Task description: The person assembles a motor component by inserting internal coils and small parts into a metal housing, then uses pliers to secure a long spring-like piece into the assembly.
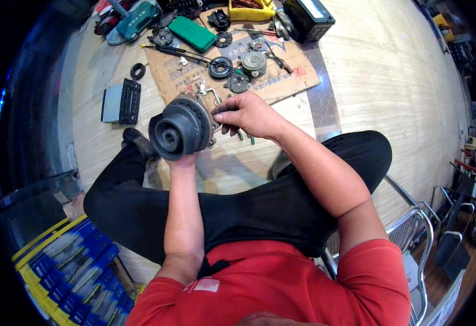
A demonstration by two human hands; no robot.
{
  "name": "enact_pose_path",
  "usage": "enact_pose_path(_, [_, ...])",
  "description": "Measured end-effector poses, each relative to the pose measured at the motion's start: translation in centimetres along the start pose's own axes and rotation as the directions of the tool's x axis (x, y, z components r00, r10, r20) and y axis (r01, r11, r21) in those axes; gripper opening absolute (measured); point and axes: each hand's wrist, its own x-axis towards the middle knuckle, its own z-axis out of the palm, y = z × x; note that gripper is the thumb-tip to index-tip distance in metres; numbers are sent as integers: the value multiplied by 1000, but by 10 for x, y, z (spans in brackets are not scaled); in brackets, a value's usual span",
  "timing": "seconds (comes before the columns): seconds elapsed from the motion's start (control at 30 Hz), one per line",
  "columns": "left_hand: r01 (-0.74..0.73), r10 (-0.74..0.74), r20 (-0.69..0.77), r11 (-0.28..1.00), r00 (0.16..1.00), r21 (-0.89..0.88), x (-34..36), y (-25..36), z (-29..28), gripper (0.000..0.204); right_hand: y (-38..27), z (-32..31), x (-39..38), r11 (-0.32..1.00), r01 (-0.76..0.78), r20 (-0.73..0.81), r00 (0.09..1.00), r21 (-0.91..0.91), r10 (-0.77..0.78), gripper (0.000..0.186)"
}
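My left hand point(186, 161) grips a dark round machine part from below, its fingers mostly hidden behind it. This part point(179, 127) has a stepped black pulley-like face turned toward me and a metal flange with lugs on its far side. At the flange's right edge is my right hand point(248, 115), thumb and fingertips pinched together. Whatever they pinch is too small or hidden to make out. Beyond the hands, a cardboard sheet point(297, 89) on the floor bears a black ring-shaped pulley point(220, 67), a round metal housing point(254, 63) and a toothed disc point(239, 82).
A green case point(192, 33), a yellow tray point(251, 10) and a black battery point(309, 19) stand at the far side. Left of the cardboard are a boxy car-radio-like unit point(121, 102) and a black ring point(137, 71). A metal-framed chair point(411, 217) is at right; blue-yellow packages point(72, 271) fill the lower left.
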Motion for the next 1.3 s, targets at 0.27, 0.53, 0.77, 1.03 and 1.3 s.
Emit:
enact_pose_path(0.27, [-23, 24, -127, 1000, 992, 4, -3, 0, -11, 63, -5, -3, -5, 988, 16, -21, 1000, -157, -20, 18])
enact_pose_path(0.53, [33, -8, -151, 986, 988, 161, -4, -1, -12, 58, -4, -7, -5, 996, -7, -87, 996, -84, 0, 19])
enact_pose_path(0.77, [59, -36, -167, 989, 985, 138, -6, -7, 18, 58, -9, -13, -5, 994, -41, -78, 996, -98, 33, 21])
enact_pose_path(1.03, [82, -72, -162, 995, 984, 57, -6, -1, 11, 51, -7, -20, -3, 997, 1, -43, 999, -74, -5, 36])
enact_pose_path(1.3, [126, -126, -7, 991, 992, 36, -5, 1, 34, 56, -2, -28, -1, 995, -31, 64, 998, 96, 25, 38])
